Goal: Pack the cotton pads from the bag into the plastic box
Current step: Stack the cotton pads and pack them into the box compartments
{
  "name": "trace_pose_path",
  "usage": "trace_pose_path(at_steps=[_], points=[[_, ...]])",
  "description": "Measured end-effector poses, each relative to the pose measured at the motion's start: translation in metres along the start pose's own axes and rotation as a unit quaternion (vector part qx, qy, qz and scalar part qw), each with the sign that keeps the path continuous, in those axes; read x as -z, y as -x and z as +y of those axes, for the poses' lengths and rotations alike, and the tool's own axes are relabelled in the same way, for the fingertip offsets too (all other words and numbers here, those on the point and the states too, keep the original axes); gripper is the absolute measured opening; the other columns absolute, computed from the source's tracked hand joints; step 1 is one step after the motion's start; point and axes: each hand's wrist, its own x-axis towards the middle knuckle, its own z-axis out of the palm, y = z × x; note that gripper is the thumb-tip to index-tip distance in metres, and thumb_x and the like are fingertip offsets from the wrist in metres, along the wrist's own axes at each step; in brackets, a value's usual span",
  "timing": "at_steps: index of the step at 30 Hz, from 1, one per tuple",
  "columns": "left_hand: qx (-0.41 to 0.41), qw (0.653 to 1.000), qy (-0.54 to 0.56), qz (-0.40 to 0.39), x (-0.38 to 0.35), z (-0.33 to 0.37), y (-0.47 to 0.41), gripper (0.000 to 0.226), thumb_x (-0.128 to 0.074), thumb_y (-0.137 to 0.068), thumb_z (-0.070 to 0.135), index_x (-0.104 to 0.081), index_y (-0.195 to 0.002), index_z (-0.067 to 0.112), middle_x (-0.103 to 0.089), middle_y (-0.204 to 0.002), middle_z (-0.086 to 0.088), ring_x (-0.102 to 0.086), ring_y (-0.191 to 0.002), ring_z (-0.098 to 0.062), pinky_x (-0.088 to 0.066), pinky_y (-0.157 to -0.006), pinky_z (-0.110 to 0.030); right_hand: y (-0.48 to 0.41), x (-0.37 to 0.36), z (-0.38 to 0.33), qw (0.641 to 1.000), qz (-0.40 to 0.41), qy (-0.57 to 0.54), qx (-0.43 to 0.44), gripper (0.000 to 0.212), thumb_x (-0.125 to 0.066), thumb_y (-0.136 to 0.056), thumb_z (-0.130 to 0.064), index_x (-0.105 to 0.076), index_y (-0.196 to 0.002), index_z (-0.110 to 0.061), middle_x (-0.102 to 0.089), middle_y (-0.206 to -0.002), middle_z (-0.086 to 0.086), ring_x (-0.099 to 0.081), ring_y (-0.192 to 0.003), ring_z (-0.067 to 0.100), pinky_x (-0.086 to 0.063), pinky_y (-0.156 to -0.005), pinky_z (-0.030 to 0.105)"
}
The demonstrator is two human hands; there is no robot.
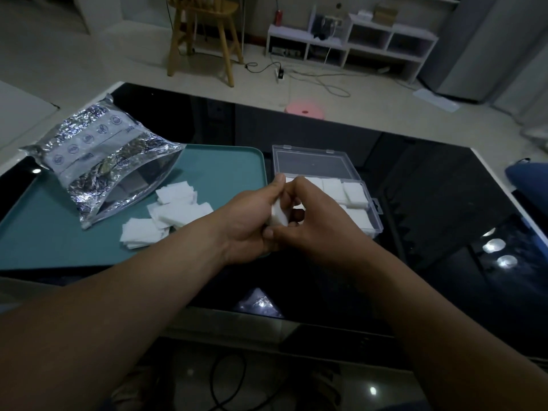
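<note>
Left hand (247,225): I saw it bare, a short plain thumbnail showing.
Right hand (321,225): bare as well, from what I saw.
Left forearm (133,295): bare skin ran to the edge of my view.
Right forearm (415,307): bare likewise, up to the same edge.

Both arms reach forward and meet in the middle of the view. The bare left forearm (118,292) comes in from the lower left and the bare right forearm (400,292) from the lower right, so the two slant toward each other. The left hand (252,223) and the right hand (314,223) are pressed close together, knuckles up and fingers curled inward. Between them they pinch a small stack of white square cotton pads (278,217). The left fingers (277,182) arch over the stack's top, and a right fingertip (297,215) shows just beside it.
</note>
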Motion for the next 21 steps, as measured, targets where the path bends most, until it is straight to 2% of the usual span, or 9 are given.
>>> trace_pose_path(at_steps=[2, 4, 6, 9, 11, 13, 16, 18, 21], points=[[0.007, 1.0, 0.001, 0.01, 0.001, -0.001, -0.004, 0.056, -0.042, -0.102, 0.062, -0.076, -0.087, 0.021, -0.058, -0.094, -0.008, -0.059, -0.078, -0.019, -0.05, -0.065, -0.028, 0.003, 0.002, 0.0, 1.0, 0.003, 0.022, 0.009, 0.042, -0.086, -0.08, -0.031, -0.051, -0.101, -0.021, -0.062, -0.106, -0.008, -0.062, -0.089, 0.008, -0.053, -0.073, 0.023], [0.015, 1.0, 0.017, 0.005, 0.0, 0.002, -0.007, 0.062, -0.029, -0.103, 0.062, -0.073, -0.107, 0.019, -0.062, -0.099, -0.007, -0.06, -0.086, -0.02, -0.049, -0.071, -0.031, 0.004, 0.002, 0.001, 0.999, 0.028, 0.033, 0.021, 0.033, -0.08, -0.085, -0.029, -0.053, -0.101, -0.021, -0.062, -0.108, -0.009, -0.059, -0.094, 0.006, -0.049, -0.076, 0.021], [0.002, 0.999, 0.033, 0.008, -0.003, 0.008, -0.007, 0.057, -0.021, -0.101, 0.042, -0.065, -0.119, 0.01, -0.07, -0.096, -0.007, -0.066, -0.08, -0.02, -0.051, -0.073, -0.032, 0.004, 0.002, 0.005, 0.997, 0.068, 0.037, 0.018, 0.023, -0.074, -0.088, -0.027, -0.054, -0.1, -0.026, -0.061, -0.115, -0.012, -0.056, -0.104, 0.001, -0.049, -0.082, 0.023], [-0.03, 0.997, 0.063, 0.044, -0.009, 0.011, -0.011, 0.058, -0.029, -0.09, 0.017, -0.051, -0.14, -0.004, -0.066, -0.114, -0.02, -0.064, -0.096, -0.032, -0.056, -0.078, -0.041, 0.001, 0.003, 0.009, 0.994, 0.103, 0.026, -0.019, 0.018, -0.069, -0.093, -0.033, -0.057, -0.106, -0.029, -0.059, -0.117, -0.014, -0.055, -0.105, -0.004, -0.049, -0.079, 0.022], [-0.064, 0.991, 0.059, 0.099, -0.012, 0.008, -0.018, 0.05, -0.036, -0.09, 0.006, -0.053, -0.135, -0.004, -0.065, -0.119, -0.024, -0.066, -0.098, -0.033, -0.059, -0.068, -0.04, 0.001, 0.006, 0.008, 0.991, 0.123, -0.021, -0.048, 0.025, -0.066, -0.096, -0.044, -0.058, -0.113, -0.028, -0.062, -0.111, -0.012, -0.059, -0.099, -0.002, -0.051, -0.079, 0.023], [-0.1, 0.986, 0.016, 0.13, -0.017, 0.002, -0.023, 0.043, -0.039, -0.089, 0.003, -0.058, -0.128, -0.001, -0.068, -0.117, -0.02, -0.067, -0.092, -0.028, -0.057, -0.064, -0.036, -0.001, 0.011, 0.009, 0.985, 0.142, -0.065, -0.073, 0.019, -0.064, -0.1, -0.04, -0.058, -0.112, -0.026, -0.065, -0.099, -0.009, -0.062, -0.088, -0.003, -0.049, -0.073, 0.017], [-0.133, 0.979, -0.082, 0.131, -0.03, -0.004, -0.023, 0.035, -0.04, -0.091, 0.007, -0.064, -0.117, 0.008, -0.069, -0.102, -0.01, -0.063, -0.082, -0.021, -0.049, -0.068, -0.036, -0.003, 0.016, 0.012, 0.985, 0.152, -0.018, -0.08, 0.006, -0.064, -0.099, -0.024, -0.058, -0.099, -0.022, -0.062, -0.086, -0.007, -0.057, -0.074, -0.004, -0.043, -0.06, 0.012], [-0.142, 0.972, -0.135, 0.13, -0.037, -0.006, -0.025, 0.032, -0.041, -0.092, 0.009, -0.066, -0.11, 0.017, -0.072, -0.104, -0.007, -0.064, -0.084, -0.02, -0.049, -0.069, -0.035, -0.001, 0.021, 0.014, 0.984, 0.152, -0.005, -0.095, 0.009, -0.066, -0.098, -0.026, -0.058, -0.097, -0.022, -0.063, -0.087, -0.007, -0.058, -0.076, 0.0, -0.04, -0.06, 0.014], [-0.147, 0.971, -0.157, 0.108, -0.049, -0.006, -0.032, 0.04, -0.04, -0.094, 0.009, -0.061, -0.125, 0.021, -0.067, -0.115, -0.009, -0.065, -0.092, -0.02, -0.053, -0.072, -0.035, -0.001, 0.041, 0.019, 0.978, 0.16, -0.03, -0.129, 0.014, -0.073, -0.094, -0.023, -0.059, -0.097, -0.022, -0.066, -0.093, -0.003, -0.065, -0.083, 0.011, -0.048, -0.067, 0.024]])
